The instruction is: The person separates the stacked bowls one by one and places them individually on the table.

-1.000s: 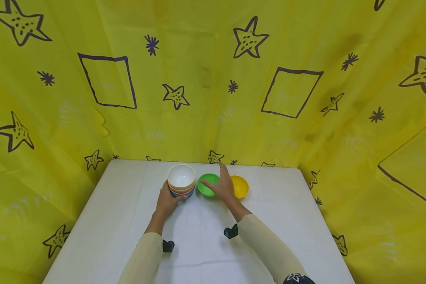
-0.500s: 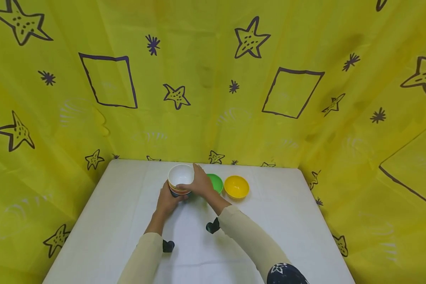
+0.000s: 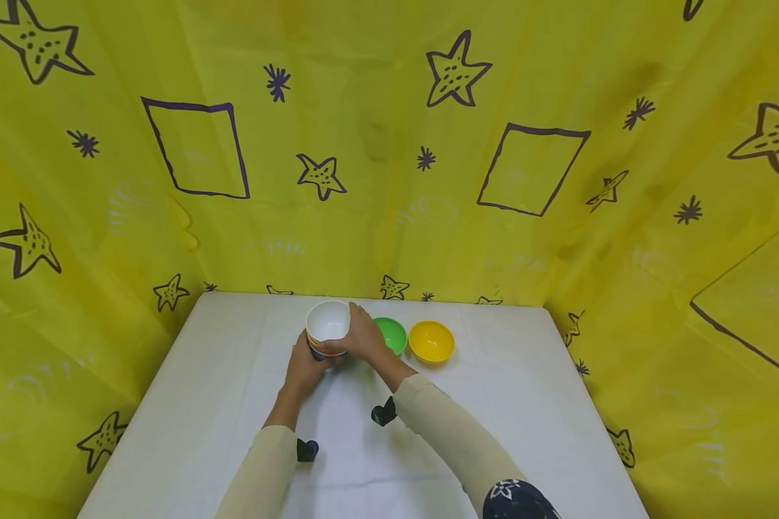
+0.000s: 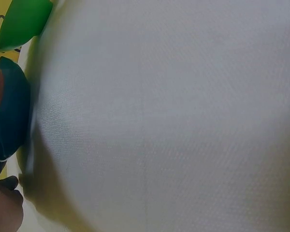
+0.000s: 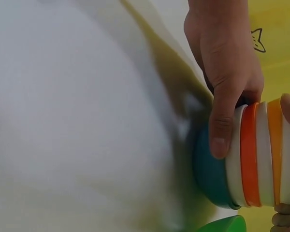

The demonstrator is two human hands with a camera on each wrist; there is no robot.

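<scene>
1. Stack of nested bowls point(image 3: 326, 321) is up near the far edge of the white table point(image 3: 493, 432), right between the two hands. Looks upright to me, long axis pretty much up and down, mouths facing up.

2. Order from the bottom, going by the right wrist view: teal bowl point(image 5: 210, 169), then white, orange bowl point(image 5: 250, 159), white, yellow-orange bowl point(image 5: 276, 154), and a top white bowl point(image 5: 289, 159). Can't tell if the teal one actually touches the cloth.

3. The relation that matters, IMO, is low vs high. Left hand point(image 3: 304, 367) has the bottom of the stack, right hand point(image 3: 366, 337) the top, so the right is the nearer one to those upper rims.

4. Left grip: wrapped round from the left, thumb across the near side over the teal bowl. Forearm comes in from lower left.

5. Right grip: clamped on the upper part, thumb on the near side, fingers round the far right. Can't tell exactly how many bowls it's got. Forearm slants in from lower right.

6. Green bowl point(image 3: 394, 335) is just right of the stack, partly behind the right hand, with a yellow bowl point(image 3: 432, 342) beside it.
</scene>
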